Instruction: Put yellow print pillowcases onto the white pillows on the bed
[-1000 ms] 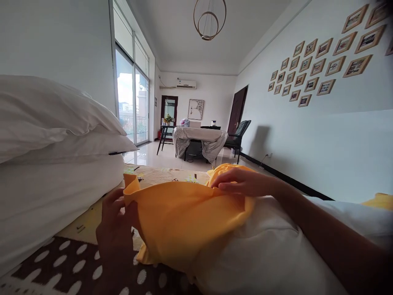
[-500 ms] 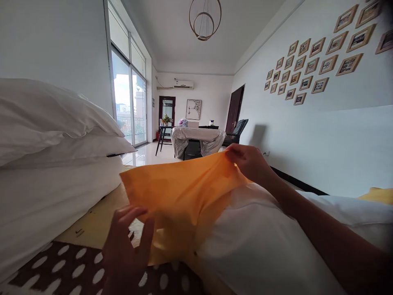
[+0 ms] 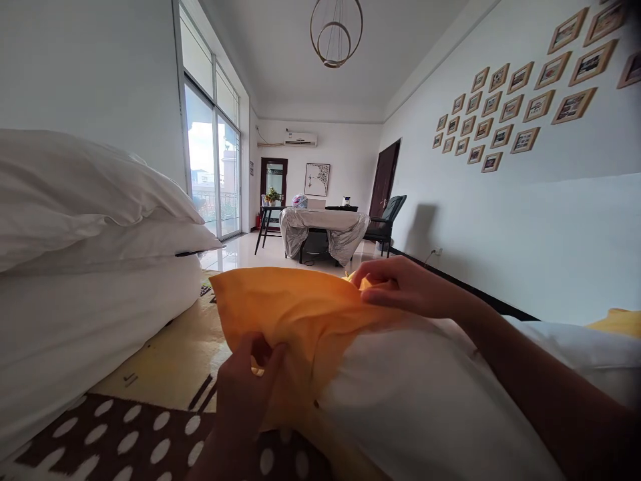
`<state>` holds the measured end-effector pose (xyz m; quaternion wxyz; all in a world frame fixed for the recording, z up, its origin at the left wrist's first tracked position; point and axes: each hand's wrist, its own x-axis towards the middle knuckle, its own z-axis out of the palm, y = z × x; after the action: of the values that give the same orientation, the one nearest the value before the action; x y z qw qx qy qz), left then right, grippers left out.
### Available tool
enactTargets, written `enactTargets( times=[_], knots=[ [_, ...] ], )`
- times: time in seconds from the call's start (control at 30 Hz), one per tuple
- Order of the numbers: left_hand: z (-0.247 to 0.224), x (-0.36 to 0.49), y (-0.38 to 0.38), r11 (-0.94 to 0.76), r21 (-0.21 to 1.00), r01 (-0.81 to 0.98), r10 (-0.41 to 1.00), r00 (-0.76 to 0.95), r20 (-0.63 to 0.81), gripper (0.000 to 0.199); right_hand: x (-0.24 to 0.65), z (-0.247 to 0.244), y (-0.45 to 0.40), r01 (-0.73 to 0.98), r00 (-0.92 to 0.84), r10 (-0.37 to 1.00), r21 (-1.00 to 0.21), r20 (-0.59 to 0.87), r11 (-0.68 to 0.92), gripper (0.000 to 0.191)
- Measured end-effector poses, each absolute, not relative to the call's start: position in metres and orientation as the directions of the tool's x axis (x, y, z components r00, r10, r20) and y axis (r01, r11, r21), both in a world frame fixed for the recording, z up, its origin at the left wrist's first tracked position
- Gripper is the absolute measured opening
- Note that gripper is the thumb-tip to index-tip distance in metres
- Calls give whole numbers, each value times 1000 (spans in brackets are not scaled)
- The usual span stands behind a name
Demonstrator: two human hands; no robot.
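Observation:
A yellow-orange pillowcase point(image 3: 280, 300) covers the far end of a white pillow point(image 3: 400, 394) in front of me. Its loose end stands out to the left, past the pillow. My left hand point(image 3: 245, 394) is at the near face of the case, with thumb and fingers closed on a fold of the cloth. On the upper edge rests my right hand point(image 3: 395, 287), its fingers curled and gripping the fabric at the opening's far side. My right forearm lies over the pillow. The fingertips of the right hand are partly hidden by the cloth.
White pillows point(image 3: 90, 200) are stacked at the left. A brown, white-dotted and cream patterned cover point(image 3: 140, 427) lies below. Further white bedding point(image 3: 575, 347) and a yellow cloth point(image 3: 615, 319) are at the right. A plastic-draped table point(image 3: 320, 219) and a black chair point(image 3: 388, 217) stand farther back.
My left hand has moved right and closed on the pillowcase. My right hand has come down, lowering the case's upper edge, which now sags.

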<state>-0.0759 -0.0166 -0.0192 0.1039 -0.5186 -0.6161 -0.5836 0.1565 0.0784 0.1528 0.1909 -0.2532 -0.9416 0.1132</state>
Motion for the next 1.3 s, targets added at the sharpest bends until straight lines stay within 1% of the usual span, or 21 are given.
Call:
enactTargets(
  times=[0.07,0.13,0.2,0.27,0.37,0.5,0.53,0.6,0.73,0.8,0.83,0.9,0.97,1.03,1.1,1.13,1.17,1.23,1.27,1.3],
  knots=[
    [-19,-76,-16,-212,673,709,649,-412,639,40,152,150,68,511,-793,534,-156,295,845,44],
    [-17,-75,-16,-213,735,644,733,-392,555,42,146,143,57,559,-788,528,8,317,829,43],
    [-15,-72,-18,-217,774,595,757,-398,519,40,141,134,49,563,-802,493,154,337,812,37],
    [-13,-68,-21,-225,777,587,752,-403,522,39,136,126,41,552,-817,444,277,368,786,32],
    [-13,-60,-24,-262,748,610,746,-363,558,38,131,118,31,551,-817,377,395,437,735,28],
    [-17,-52,-25,-329,694,640,712,-315,628,38,133,109,20,536,-811,264,484,522,692,20],
    [-17,-51,-24,-341,683,646,702,-309,642,38,134,107,19,533,-808,236,501,539,681,23],
    [-17,-51,-25,-354,664,659,686,-300,663,39,139,100,21,556,-787,221,508,576,657,39],
    [-14,-48,-29,-370,654,660,693,-273,667,40,143,87,41,676,-697,312,445,645,588,71],
    [-14,-45,-33,-387,645,659,701,-244,670,41,139,79,55,686,-695,365,419,619,595,79],
    [-14,-43,-35,-401,629,666,704,-214,677,41,135,74,61,681,-704,393,405,592,611,80],
    [-18,-37,-37,-439,569,696,704,-127,699,39,125,66,70,675,-717,440,380,541,632,74],
    [-23,-32,-37,-526,475,705,693,31,720,38,116,60,77,689,-708,473,365,525,626,66],
    [-28,-29,-34,-642,359,678,649,231,725,36,111,56,82,711,-684,484,352,545,609,60],
    [-30,-29,-30,-688,297,663,657,394,643,31,111,54,86,719,-672,476,343,567,605,56],
    [-30,-31,-28,-668,301,681,697,429,575,29,113,54,88,715,-672,460,347,581,607,53],
    [-29,-33,-27,-621,320,715,752,427,503,28,116,53,89,707,-676,435,356,595,611,51],
    [-24,-41,-26,-499,373,782,846,346,406,26,124,53,92,673,-694,368,376,619,637,47],
    [-21,-46,-27,-453,396,799,868,294,400,26,129,54,93,651,-703,336,378,626,658,45],
    [-17,-51,-29,-428,412,805,871,247,424,27,134,57,94,626,-713,313,368,628,687,44]
  ],
)
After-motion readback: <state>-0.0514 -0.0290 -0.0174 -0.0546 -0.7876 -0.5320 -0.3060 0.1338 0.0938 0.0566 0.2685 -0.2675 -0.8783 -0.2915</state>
